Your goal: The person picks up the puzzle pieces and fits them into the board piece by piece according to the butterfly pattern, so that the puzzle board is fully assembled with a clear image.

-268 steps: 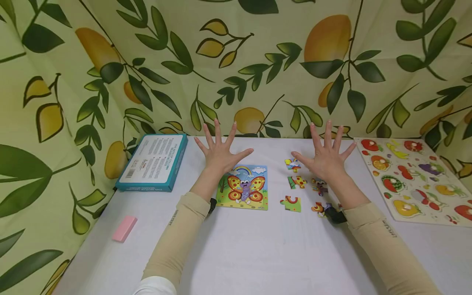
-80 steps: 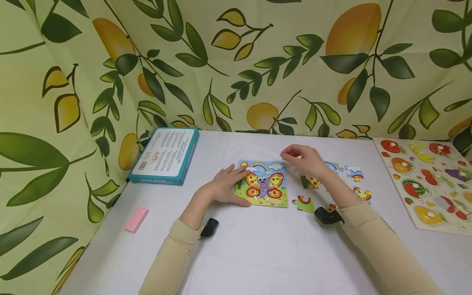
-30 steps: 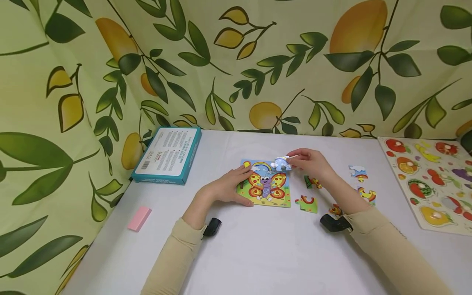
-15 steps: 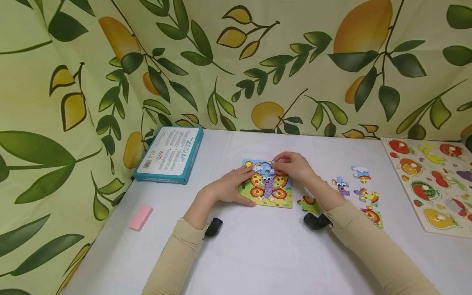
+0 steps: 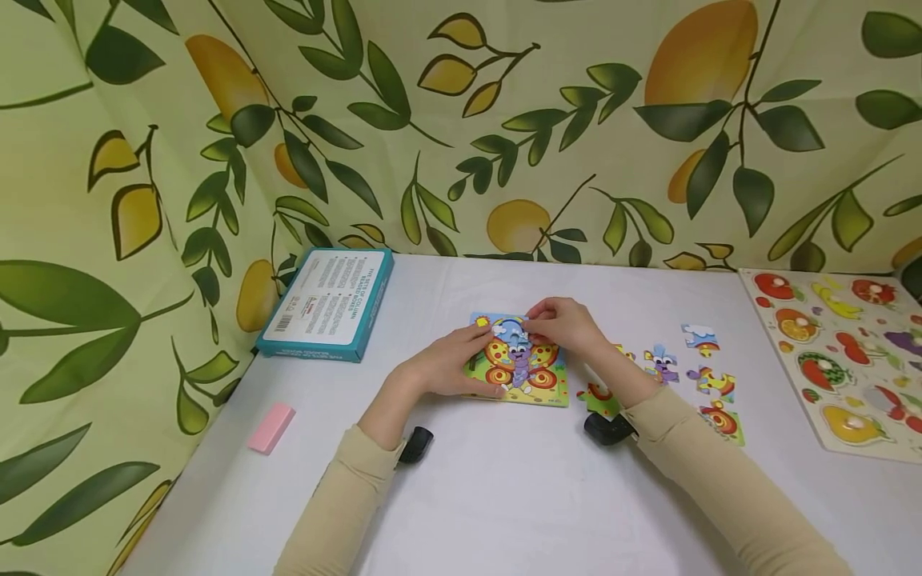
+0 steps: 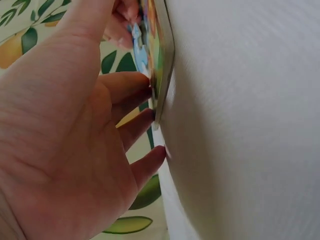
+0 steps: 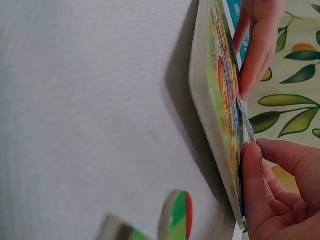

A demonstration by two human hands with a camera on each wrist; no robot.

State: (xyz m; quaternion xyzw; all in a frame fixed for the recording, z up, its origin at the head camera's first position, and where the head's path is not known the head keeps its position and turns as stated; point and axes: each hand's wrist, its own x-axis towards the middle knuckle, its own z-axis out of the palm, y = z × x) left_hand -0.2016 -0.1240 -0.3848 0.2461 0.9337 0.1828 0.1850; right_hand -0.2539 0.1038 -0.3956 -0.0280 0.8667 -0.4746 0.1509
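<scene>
A square butterfly puzzle board (image 5: 553,395) lies on the white table. My left hand (image 5: 448,364) rests along its left side, fingers fairly straight, fingertips at the edge in the left wrist view. Over the upper part of the board, my right hand (image 5: 565,326) pinches a blue puzzle piece (image 5: 510,330) with a rainbow and cloud between thumb and index finger. In the right wrist view this piece (image 7: 248,122) is tilted close over the board's face, and the left fingertips are right by its far end.
Loose puzzle pieces lie right of the board, among them a cloud piece (image 5: 700,339), a purple face piece (image 5: 661,364) and a green piece (image 5: 596,398) partly hidden by the right wrist camera. A fruit board (image 5: 814,360) lies farther right; a teal box (image 5: 324,304) and pink block (image 5: 271,428) stand left.
Both hands were spread above the table at first. The left then settled on the board. The right picked the rainbow piece from the loose ones and brought it left over the board's top.
</scene>
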